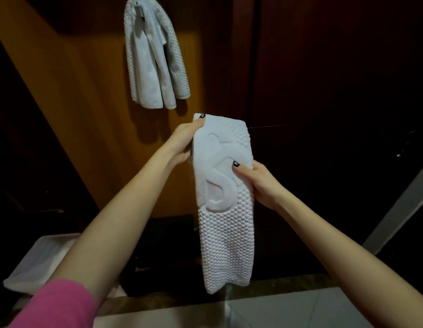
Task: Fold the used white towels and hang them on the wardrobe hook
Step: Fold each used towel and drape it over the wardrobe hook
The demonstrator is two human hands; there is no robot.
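Observation:
A white folded towel (226,235) with a bubbled weave and a raised emblem hangs lengthwise in front of me. My left hand (185,140) grips its top left corner, thumb over the upper edge. My right hand (259,182) pinches its right side at mid-height, thumb on the emblem. Higher up and to the left, white towels (156,60) hang over a small metal hook (137,7) on the brown wardrobe panel (87,95).
Dark wardrobe doors (324,79) fill the right side. A white plastic-lined bin (40,263) stands at the lower left by the floor. Pale floor tiles (288,311) run along the bottom edge. A grey strip (399,209) slants at the far right.

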